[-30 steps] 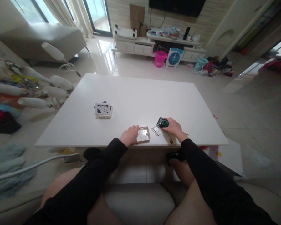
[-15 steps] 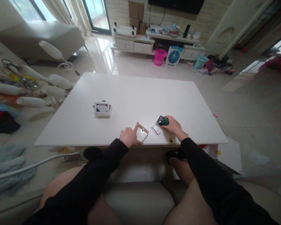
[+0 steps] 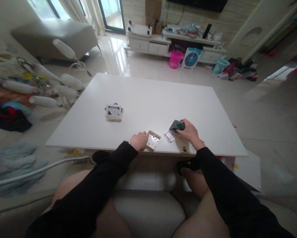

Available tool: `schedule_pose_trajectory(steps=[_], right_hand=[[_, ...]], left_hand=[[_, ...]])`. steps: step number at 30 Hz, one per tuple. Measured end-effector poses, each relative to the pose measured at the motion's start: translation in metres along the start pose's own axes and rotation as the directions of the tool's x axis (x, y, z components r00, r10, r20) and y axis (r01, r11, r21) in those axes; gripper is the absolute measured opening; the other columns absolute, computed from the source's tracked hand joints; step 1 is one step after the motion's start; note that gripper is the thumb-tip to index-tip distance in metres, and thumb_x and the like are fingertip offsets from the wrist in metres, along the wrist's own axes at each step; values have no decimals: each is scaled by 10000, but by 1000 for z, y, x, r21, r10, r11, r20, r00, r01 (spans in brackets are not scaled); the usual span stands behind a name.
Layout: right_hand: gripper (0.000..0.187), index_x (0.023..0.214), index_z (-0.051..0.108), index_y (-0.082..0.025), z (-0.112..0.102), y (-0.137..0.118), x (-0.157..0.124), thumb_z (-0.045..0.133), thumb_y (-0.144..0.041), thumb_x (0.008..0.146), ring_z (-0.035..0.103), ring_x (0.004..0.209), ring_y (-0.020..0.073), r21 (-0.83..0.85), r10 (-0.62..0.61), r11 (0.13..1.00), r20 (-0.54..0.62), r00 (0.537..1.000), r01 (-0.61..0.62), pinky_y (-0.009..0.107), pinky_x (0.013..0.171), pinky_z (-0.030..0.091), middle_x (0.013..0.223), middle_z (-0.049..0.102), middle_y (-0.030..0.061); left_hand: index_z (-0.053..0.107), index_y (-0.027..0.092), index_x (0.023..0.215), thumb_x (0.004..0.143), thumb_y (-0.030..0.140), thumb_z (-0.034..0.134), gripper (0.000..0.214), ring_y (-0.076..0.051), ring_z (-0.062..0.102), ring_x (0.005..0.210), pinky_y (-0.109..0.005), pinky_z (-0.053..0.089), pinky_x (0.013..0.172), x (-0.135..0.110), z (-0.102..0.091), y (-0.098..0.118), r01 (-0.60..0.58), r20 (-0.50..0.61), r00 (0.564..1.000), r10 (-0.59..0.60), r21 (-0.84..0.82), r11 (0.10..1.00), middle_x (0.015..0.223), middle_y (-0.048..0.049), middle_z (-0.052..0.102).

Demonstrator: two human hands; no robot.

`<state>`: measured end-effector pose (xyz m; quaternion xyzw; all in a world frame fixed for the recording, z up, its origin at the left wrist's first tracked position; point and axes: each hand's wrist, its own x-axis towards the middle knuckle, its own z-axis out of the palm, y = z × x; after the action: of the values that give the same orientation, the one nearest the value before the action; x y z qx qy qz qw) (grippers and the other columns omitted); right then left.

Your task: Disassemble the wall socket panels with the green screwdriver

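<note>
My left hand (image 3: 138,140) is closed on the left edge of a small white socket plate (image 3: 153,140), which tilts up off the white table (image 3: 148,99) near its front edge. My right hand (image 3: 189,131) is closed around a green-handled tool (image 3: 180,125) that rests over a dark square part (image 3: 174,126). A small white flat piece (image 3: 168,136) lies between the two hands. Farther left on the table stands a white socket box (image 3: 114,112) with a dark face.
A grey sofa (image 3: 51,38) and a drying rack with white bars (image 3: 46,89) are to the left. A TV cabinet (image 3: 173,46), a pink basket (image 3: 175,59) and a blue fan (image 3: 191,59) stand at the back. Pale cloth (image 3: 14,165) lies on the floor.
My left hand has closed on the socket plate and tipped it up from lying flat. The right hand stays on the green tool. The camera has shifted slightly.
</note>
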<state>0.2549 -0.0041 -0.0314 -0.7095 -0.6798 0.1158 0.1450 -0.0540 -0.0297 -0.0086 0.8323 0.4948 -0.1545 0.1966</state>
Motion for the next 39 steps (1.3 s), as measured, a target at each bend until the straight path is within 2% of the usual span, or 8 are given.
schedule_pose_trajectory(steps=[4, 7, 15, 23, 27, 34, 37, 39], right_hand=[[473, 1214, 606, -255, -11, -16, -1, 746, -291, 764, 664, 1048, 281, 38, -110, 993, -6, 994, 110, 362, 841, 505, 1220, 697, 75], [478, 1206, 609, -251, -21, -35, -6, 749, -255, 749, 668, 1014, 274, 67, -232, 971, 51, 971, 228, 356, 845, 500, 1188, 705, 70], [495, 1265, 592, -303, -30, -83, -23, 672, -122, 811, 675, 1104, 262, 80, -494, 867, 259, 830, 491, 315, 856, 475, 1292, 709, 36], [437, 1307, 586, -314, -22, -105, -25, 554, -87, 935, 715, 1008, 223, -74, -522, 804, 386, 760, 590, 286, 757, 441, 1253, 732, 39], [453, 1342, 577, -316, -14, -112, -25, 515, -82, 959, 722, 1035, 226, -99, -530, 785, 406, 745, 612, 283, 733, 448, 1288, 722, 52], [512, 1383, 577, -336, -4, -111, -22, 584, -100, 929, 718, 1082, 231, -50, -543, 788, 413, 731, 614, 294, 792, 489, 1333, 711, 39], [543, 1379, 588, -311, -10, -106, -19, 683, -152, 869, 696, 1137, 254, -1, -544, 812, 363, 757, 584, 310, 845, 499, 1377, 691, 45], [469, 1319, 627, -298, -18, -100, -17, 687, -189, 867, 693, 1122, 257, -3, -504, 847, 310, 806, 531, 313, 845, 493, 1340, 710, 45]], left_hand=[[601, 87, 1279, 902, 117, 548, 381, -323, 692, 1157, -433, 592, 927, 5, 5, 2, -16, 13, 1000, 17, -20, 1000, 1256, -228, 667], [644, 86, 1230, 880, 116, 582, 356, -310, 709, 1146, -396, 592, 940, 11, 10, 3, -64, 15, 998, 65, -35, 997, 1234, -209, 702], [686, 95, 1171, 871, 129, 600, 315, -318, 732, 1113, -393, 593, 923, 12, 13, 4, -98, -24, 995, 97, -47, 994, 1205, -199, 736], [703, 109, 1153, 888, 190, 634, 286, -302, 735, 1113, -373, 575, 948, 12, 11, 4, -104, -25, 994, 103, -48, 993, 1209, -195, 743], [690, 110, 1192, 890, 162, 608, 316, -283, 733, 1126, -345, 564, 965, 12, 10, 7, -118, -24, 993, 117, -54, 992, 1216, -177, 750], [719, 126, 1158, 895, 152, 580, 299, -275, 736, 1116, -337, 564, 960, 7, 3, 11, -118, -16, 993, 117, -64, 991, 1213, -170, 759], [719, 122, 1180, 882, 157, 606, 320, -287, 734, 1125, -343, 565, 960, 5, -2, 11, -111, 0, 994, 111, -62, 992, 1198, -177, 765], [724, 126, 1179, 891, 144, 590, 318, -286, 738, 1118, -342, 567, 949, 5, -3, 11, -103, 6, 995, 104, -57, 993, 1185, -179, 769]])
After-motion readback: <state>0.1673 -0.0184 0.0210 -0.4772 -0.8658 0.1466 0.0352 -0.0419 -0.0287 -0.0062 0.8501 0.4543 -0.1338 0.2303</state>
